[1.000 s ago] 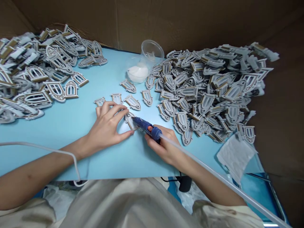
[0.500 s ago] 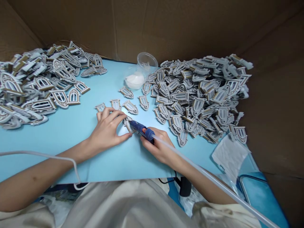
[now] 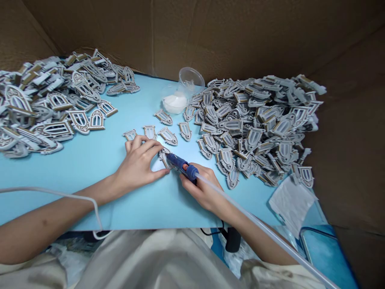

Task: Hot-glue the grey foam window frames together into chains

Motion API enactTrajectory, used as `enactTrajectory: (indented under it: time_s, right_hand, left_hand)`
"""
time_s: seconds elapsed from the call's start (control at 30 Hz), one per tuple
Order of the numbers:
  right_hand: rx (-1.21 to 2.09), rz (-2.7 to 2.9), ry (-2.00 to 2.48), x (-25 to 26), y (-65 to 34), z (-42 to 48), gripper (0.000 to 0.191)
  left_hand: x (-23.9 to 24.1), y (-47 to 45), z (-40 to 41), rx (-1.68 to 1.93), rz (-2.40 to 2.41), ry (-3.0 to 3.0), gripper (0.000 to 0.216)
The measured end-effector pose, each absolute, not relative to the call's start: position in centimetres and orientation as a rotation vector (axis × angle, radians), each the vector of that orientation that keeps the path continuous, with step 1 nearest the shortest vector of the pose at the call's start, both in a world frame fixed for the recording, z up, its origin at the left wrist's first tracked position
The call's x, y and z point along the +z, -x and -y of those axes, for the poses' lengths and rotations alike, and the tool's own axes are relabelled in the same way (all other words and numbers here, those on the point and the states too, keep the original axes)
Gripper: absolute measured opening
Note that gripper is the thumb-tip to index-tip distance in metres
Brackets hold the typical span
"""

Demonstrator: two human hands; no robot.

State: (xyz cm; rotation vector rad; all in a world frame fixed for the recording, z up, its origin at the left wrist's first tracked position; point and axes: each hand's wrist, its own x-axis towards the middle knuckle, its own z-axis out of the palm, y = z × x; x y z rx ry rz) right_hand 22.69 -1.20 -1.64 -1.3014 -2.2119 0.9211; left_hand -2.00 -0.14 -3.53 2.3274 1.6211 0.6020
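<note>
My right hand (image 3: 203,184) is wrapped round a dark blue glue gun (image 3: 182,165), with a long translucent glue stick (image 3: 240,208) running out of its back. The gun's tip is at a small arched window piece (image 3: 164,157) lying on the blue table. My left hand (image 3: 141,161) steadies that piece between thumb and fingertips, palm over the table. Just beyond my fingers lie several similar arched pieces, among them one window piece (image 3: 167,136) and another (image 3: 184,131). The glue gun partly covers the held piece.
Heaps of arched window pieces stand at left (image 3: 54,104) and right (image 3: 252,124). A clear cup with white contents (image 3: 175,102) touches another clear cup (image 3: 191,78) at the back. Cardboard walls (image 3: 240,36) surround the table. A white cable (image 3: 60,193) crosses my left forearm.
The whole view has shifted slightly, with the things on the table appearing a little farther right. Both hands, the window piece and the glue gun keep the same positions relative to each other.
</note>
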Motion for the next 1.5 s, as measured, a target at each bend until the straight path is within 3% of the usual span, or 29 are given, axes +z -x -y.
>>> enactTrajectory:
  time_s: [1.5]
  right_hand:
    - [0.919,2.226,1.362,-1.63,-22.30,1.77,0.032]
  left_hand:
    - [-3.52,1.88,0.00,0.632,-1.600,-2.296,0.054]
